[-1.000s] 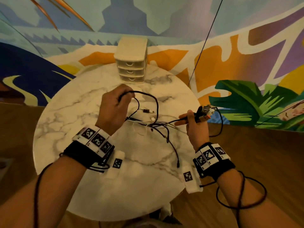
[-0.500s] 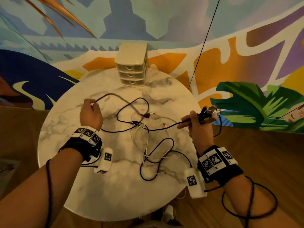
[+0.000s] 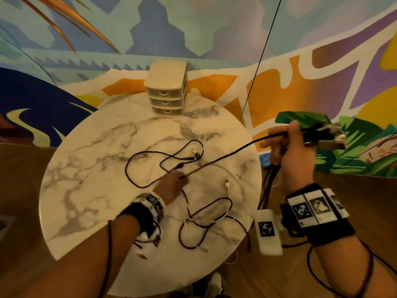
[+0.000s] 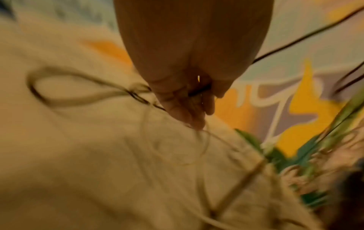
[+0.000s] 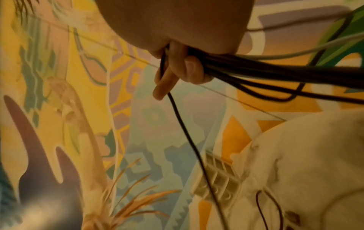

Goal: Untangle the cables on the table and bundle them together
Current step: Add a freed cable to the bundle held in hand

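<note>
Head view: thin, limp black cables (image 3: 171, 160) loop on the round marble table (image 3: 86, 168); the left hand (image 3: 170, 187) pinches one taut strand. Right wrist view: the right hand (image 5: 177, 66) clamps gathered strands. They look light and snag-prone; grip near plugs.

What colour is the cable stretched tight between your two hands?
Black. The cable runs taut from the left hand to the right hand; the head view shows it best.
</note>
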### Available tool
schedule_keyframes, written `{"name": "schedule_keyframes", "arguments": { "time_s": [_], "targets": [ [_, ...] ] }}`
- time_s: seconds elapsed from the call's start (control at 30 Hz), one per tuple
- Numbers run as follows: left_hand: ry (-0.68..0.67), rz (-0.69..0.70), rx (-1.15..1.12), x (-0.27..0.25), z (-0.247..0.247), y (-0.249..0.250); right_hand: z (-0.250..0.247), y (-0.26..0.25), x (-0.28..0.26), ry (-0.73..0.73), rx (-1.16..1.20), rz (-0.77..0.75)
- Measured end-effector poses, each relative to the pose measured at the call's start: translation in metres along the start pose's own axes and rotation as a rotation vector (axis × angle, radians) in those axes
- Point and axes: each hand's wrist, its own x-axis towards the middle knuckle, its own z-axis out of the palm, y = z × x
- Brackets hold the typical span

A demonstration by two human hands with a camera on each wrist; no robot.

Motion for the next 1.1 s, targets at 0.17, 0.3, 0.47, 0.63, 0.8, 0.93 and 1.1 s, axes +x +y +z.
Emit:
{"name": "schedule_keyframes", "arguments": {
  "time_s": [0.17,0.3,0.47,0.63,0.8,0.93,1.1],
  "targets": [
    [0.557,0.204,0.269,0.017,-0.070,0.049,-0.022,0.004,0.002,0.101,0.054,-0.003],
    [0.629,0.427,0.499,-0.001,-0.062,0.092,-0.021,0.013,-0.015,0.029,0.011,0.070],
    [0.671,0.523,0.606,-0.027,-0.067,0.136,-0.006,0.023,-0.043,-0.185,-0.175,0.129],
    [0.372,0.629,0.916,-0.057,-0.026,0.157,0.025,0.025,-0.046,-0.384,-0.308,0.090],
    [0.409,0.646,0.682,-0.064,0.005,0.120,0.024,0.029,-0.041,-0.360,-0.372,0.048],
    [0.117,0.238,0.431,-0.044,0.009,0.038,0.014,0.022,-0.031,-0.178,-0.225,0.065],
    [0.368,0.224,0.334,-0.002,-0.043,0.031,0.005,0.013,-0.024,-0.072,-0.104,0.016]
  ]
}}
